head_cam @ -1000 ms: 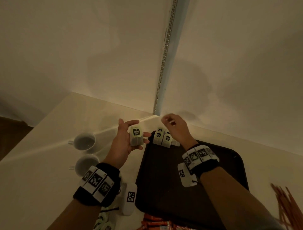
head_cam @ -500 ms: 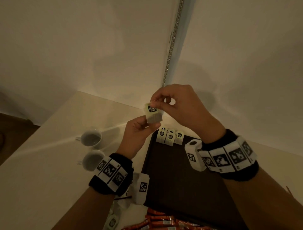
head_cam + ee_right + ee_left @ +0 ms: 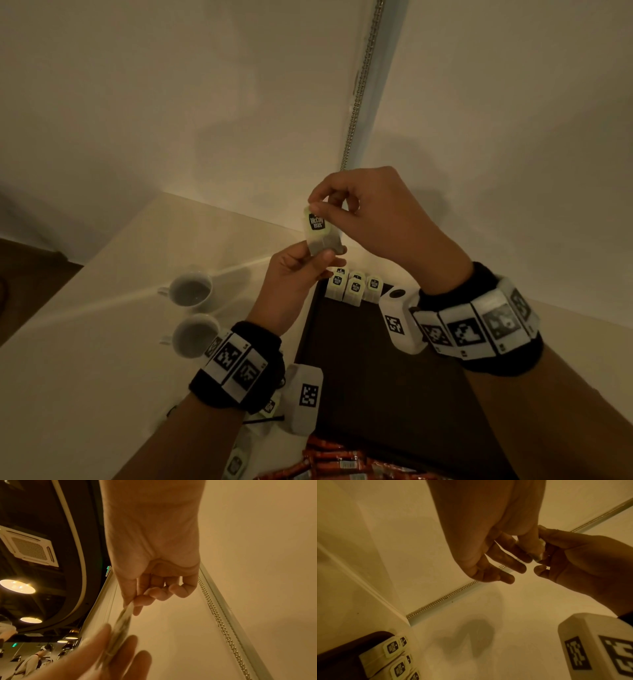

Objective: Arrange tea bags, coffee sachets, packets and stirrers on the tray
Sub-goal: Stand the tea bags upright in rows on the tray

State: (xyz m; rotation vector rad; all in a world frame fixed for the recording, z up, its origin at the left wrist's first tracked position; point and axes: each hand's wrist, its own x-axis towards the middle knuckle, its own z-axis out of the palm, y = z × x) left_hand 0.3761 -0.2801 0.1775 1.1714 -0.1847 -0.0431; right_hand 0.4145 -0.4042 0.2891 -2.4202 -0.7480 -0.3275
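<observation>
Both hands: left hand (image 3: pixel 291 274) pinches the lower edge of a tea bag (image 3: pixel 320 233), right hand (image 3: pixel 373 219) pinches its top, raised above the tray's far left corner.
Tray (image 3: pixel 394 394): dark, with tea bags in a row (image 3: pixel 354 287) at the far edge.
Head view only: two cups (image 3: pixel 191 308) left of the tray, orange sachets (image 3: pixel 335 462) at its near edge.
Right wrist view only: ceiling lights (image 3: pixel 17 586).

Bare forearms; each wrist wears a black band (image 3: pixel 236 366) ringed with white blocks bearing black square codes, a white camera box (image 3: pixel 303 397) beside it.
</observation>
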